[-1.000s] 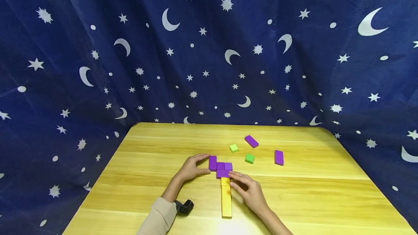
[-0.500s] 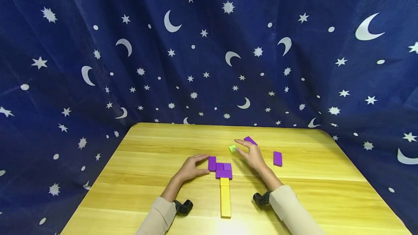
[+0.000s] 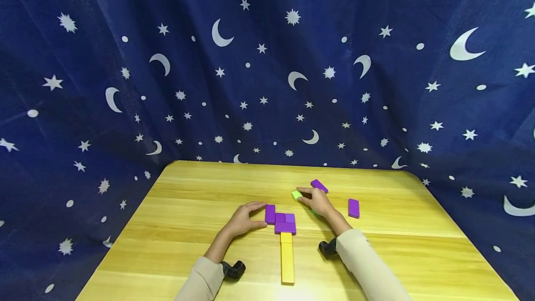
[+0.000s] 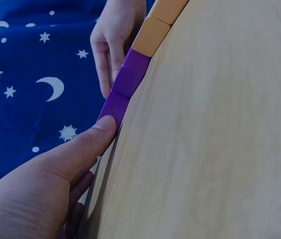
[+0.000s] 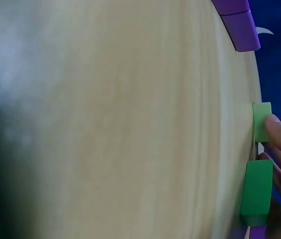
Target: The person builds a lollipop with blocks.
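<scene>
My left hand (image 3: 244, 219) holds the left purple block (image 3: 270, 214) by its two ends, thumb at the near end and a finger at the far one. That block stands against a group of purple blocks (image 3: 285, 227), below which a yellow column (image 3: 287, 261) runs toward me. With thumb and fingers my right hand (image 3: 318, 201) pinches a small light green block (image 3: 296, 195), also seen as a light green block (image 5: 260, 122) under the thumb in the right wrist view. A darker green block (image 5: 257, 191) lies beside that hand, mostly hidden by it in the head view.
Two loose purple blocks lie to the right: a tilted one (image 3: 319, 186) behind my right hand and another one (image 3: 353, 208) farther right. The wooden table (image 3: 200, 185) ends at a dark blue curtain (image 3: 267, 82) with moons and stars.
My right hand has left the near purple block, moved away from me to the light green block and closed on it. The left hand stays at its purple block.
</scene>
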The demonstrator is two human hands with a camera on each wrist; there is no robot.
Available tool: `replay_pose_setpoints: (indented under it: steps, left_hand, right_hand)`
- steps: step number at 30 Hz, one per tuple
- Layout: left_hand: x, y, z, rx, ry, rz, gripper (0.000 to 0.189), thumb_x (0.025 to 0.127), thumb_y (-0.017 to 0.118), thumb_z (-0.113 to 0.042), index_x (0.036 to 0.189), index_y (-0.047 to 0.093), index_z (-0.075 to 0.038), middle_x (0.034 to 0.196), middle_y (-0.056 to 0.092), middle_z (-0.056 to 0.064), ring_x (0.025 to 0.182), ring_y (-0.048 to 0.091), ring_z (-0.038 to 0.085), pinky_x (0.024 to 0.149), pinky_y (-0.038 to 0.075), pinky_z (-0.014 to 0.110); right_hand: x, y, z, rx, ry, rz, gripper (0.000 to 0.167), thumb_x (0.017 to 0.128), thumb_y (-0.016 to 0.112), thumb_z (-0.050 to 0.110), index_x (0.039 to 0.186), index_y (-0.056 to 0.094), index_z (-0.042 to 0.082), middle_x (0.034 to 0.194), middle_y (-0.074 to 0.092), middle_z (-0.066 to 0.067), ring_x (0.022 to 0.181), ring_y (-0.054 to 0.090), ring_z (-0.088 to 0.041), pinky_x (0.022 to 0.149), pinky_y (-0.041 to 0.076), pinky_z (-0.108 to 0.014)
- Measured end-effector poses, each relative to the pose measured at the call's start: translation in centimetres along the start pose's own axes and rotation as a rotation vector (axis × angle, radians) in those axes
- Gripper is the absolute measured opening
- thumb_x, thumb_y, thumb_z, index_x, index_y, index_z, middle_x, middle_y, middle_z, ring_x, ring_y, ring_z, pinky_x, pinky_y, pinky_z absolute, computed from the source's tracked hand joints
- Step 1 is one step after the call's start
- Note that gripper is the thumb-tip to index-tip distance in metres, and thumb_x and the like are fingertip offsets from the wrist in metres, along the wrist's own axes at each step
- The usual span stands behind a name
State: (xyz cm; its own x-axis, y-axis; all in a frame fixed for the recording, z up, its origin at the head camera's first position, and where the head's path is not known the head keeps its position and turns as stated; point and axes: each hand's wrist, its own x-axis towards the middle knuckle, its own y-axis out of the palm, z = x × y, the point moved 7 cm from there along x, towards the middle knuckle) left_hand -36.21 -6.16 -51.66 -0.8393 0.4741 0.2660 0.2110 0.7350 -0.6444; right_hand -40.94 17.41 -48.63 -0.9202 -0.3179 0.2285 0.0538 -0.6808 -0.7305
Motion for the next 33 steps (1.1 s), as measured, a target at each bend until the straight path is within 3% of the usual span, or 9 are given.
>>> replay_pose_setpoints:
  steps: [3,10,16,23,26,33]
  left_hand:
    - [-0.1,-0.1,0.1,-0.009,-0.015,0.004,0.067,0.076,0.073,-0.042,0.132,0.052,-0.010,0.131,0.051,0.006,0.124,0.043,0.026,0.103,0.033,0.043]
    - [-0.2,0.1,0.1,0.006,-0.017,0.003,0.065,0.077,0.073,-0.042,0.131,0.053,-0.011,0.131,0.052,0.006,0.123,0.043,0.028,0.102,0.034,0.045]
    - [-0.2,0.1,0.1,0.023,-0.002,0.003,0.065,0.078,0.071,-0.043,0.131,0.053,-0.011,0.131,0.052,0.005,0.123,0.043,0.026,0.103,0.033,0.044]
    - [0.1,0.0,0.2,0.017,0.004,0.001,0.066,0.077,0.072,-0.042,0.131,0.053,-0.009,0.130,0.052,0.005,0.123,0.045,0.026,0.102,0.034,0.044]
    - [0.1,0.0,0.2,0.025,-0.002,-0.001,0.065,0.077,0.072,-0.042,0.131,0.054,-0.011,0.130,0.053,0.005,0.122,0.045,0.026,0.102,0.034,0.044]
    - [0.0,-0.1,0.3,0.028,-0.007,-0.001,0.066,0.077,0.071,-0.045,0.130,0.054,-0.011,0.129,0.054,0.005,0.121,0.046,0.026,0.102,0.034,0.045]
  right_hand:
    - [0.0,0.2,0.0,0.011,0.005,-0.016,0.035,0.086,0.066,0.013,0.119,0.062,0.004,0.118,0.060,-0.015,0.113,0.052,-0.033,0.093,0.043,-0.047]
    - [-0.5,0.0,0.1,0.047,0.029,-0.097,0.031,0.082,0.071,0.015,0.111,0.067,0.006,0.107,0.066,-0.011,0.099,0.060,-0.028,0.083,0.049,-0.043]
    - [-1.1,0.5,2.0,0.139,0.000,-0.177,0.027,0.076,0.075,0.016,0.101,0.070,0.005,0.099,0.069,-0.009,0.095,0.063,-0.028,0.081,0.052,-0.039]
    - [-1.9,2.5,3.8,0.253,0.052,-0.130,0.026,0.074,0.077,0.016,0.098,0.069,0.007,0.093,0.068,-0.006,0.088,0.064,-0.021,0.077,0.052,-0.030]
    - [-1.9,3.3,4.0,0.278,0.039,-0.107,0.027,0.075,0.077,0.014,0.098,0.068,0.002,0.093,0.068,-0.010,0.086,0.064,-0.021,0.076,0.052,-0.029]
    - [-1.8,3.9,4.2,0.223,0.024,-0.081,0.026,0.072,0.079,0.014,0.096,0.071,0.007,0.091,0.069,-0.003,0.087,0.064,-0.018,0.080,0.050,-0.031]
